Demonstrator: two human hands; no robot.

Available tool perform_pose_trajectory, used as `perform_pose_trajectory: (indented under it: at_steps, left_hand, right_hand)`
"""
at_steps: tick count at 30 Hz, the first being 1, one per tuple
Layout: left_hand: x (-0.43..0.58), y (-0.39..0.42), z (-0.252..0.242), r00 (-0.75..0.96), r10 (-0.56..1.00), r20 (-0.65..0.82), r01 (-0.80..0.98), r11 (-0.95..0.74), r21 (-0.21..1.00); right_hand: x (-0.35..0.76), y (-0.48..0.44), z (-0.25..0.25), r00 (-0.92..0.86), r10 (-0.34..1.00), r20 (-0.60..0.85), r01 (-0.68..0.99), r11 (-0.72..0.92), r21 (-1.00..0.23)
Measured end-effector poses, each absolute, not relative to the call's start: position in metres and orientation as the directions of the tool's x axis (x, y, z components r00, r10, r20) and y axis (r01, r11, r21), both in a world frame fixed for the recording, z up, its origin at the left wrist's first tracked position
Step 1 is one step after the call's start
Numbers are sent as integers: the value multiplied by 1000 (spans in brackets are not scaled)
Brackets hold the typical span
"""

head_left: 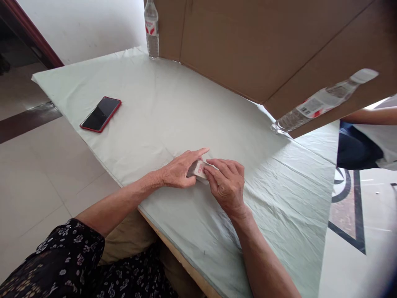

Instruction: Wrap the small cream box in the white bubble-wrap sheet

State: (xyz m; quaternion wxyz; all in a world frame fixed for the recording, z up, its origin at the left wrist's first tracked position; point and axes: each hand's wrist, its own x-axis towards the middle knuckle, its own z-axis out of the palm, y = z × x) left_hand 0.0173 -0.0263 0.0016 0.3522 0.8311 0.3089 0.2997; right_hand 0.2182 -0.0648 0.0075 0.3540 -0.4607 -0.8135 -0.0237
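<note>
A small box point(200, 169), greyish on its side with red print on a white top, is held low over the cloth-covered table point(198, 120). It could be a pack of cards, but the fingers cover too much to be sure. My left hand point(180, 169) grips its left end between thumb and fingers, the index finger stretched out past it. From the right, my right hand point(228, 180) pinches the box's near right part, with thumb and fingertips on its top and edge.
Toward the left table edge lies a phone point(101, 114) in a red case. A tall cardboard panel point(235, 45) stands across the back. One plastic bottle point(151, 31) is at its left, another bottle point(322, 101) at its right. Beyond it, a person's arm point(369, 116) shows.
</note>
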Motion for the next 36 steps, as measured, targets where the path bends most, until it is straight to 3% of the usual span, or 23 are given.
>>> perform_pose_trajectory:
  at_steps: [5,12,17,23,30,36]
  left_hand:
    - [18,-32,1,634,727,263,186,-473,861]
    - [22,-32,8,561,827,42,261,-226,938]
    - [22,-32,5,572,813,113,132,-227,965]
    - [21,-28,1,589,801,109,143,-236,961]
    - [19,-26,2,562,826,32,40,-65,997]
    - [20,-22,3,591,803,-75,-61,138,989]
  right_hand:
    - [216,-66,7,-217,719,660,773,539,-333]
    - [217,-64,24,-161,780,605,768,484,-420]
    - [224,-44,48,-149,795,588,781,459,-423]
    - [236,6,56,-152,814,560,796,437,-419]
    - [247,57,40,-22,852,524,715,380,-587]
    - [249,13,46,233,842,486,585,278,-762]
